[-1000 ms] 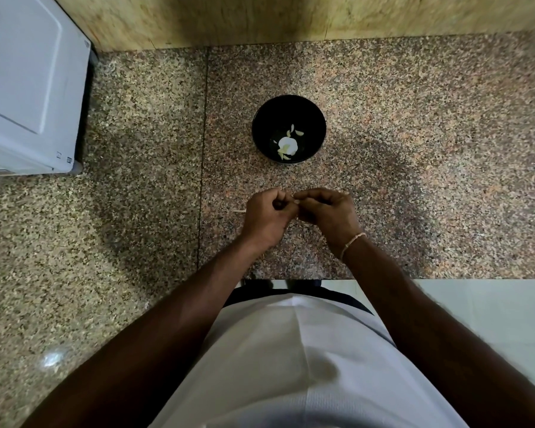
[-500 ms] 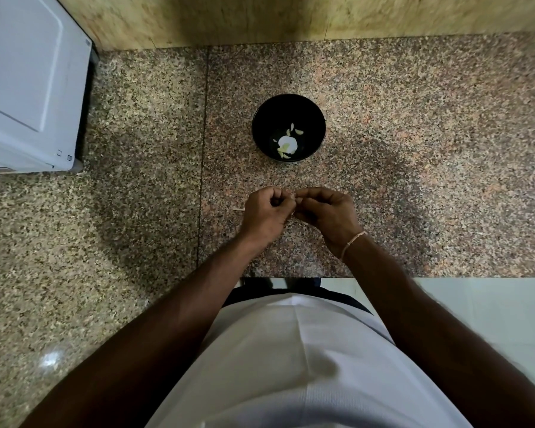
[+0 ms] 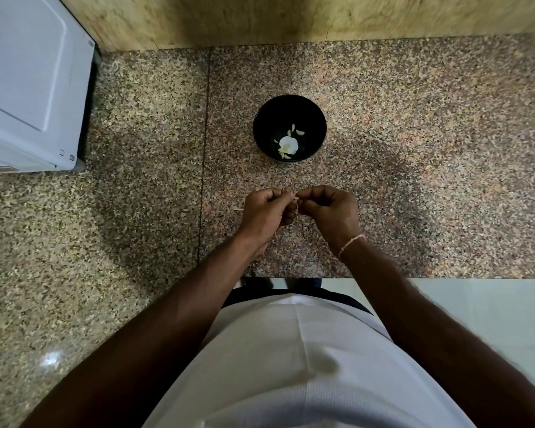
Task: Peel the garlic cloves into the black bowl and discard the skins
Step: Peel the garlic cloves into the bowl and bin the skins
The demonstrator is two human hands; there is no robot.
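A black bowl (image 3: 289,106) stands on the speckled granite counter (image 3: 414,149), a little beyond my hands. Inside it lie a white garlic bulb (image 3: 288,143) and a few loose cloves (image 3: 297,131). My left hand (image 3: 264,213) and my right hand (image 3: 331,211) meet just in front of the bowl, fingers curled. Between their fingertips they pinch a small pale garlic clove (image 3: 296,201), mostly hidden by the fingers. A thin pale sliver (image 3: 239,209) pokes out from behind the left hand.
A white appliance (image 3: 28,84) stands on the counter at the far left. A wooden-look wall (image 3: 291,20) runs along the back. The counter's front edge (image 3: 445,278) lies close to my body, with pale floor below on the right.
Both hands stay together at the same spot; the fingers have shifted slightly on the clove. The bowl has not moved.
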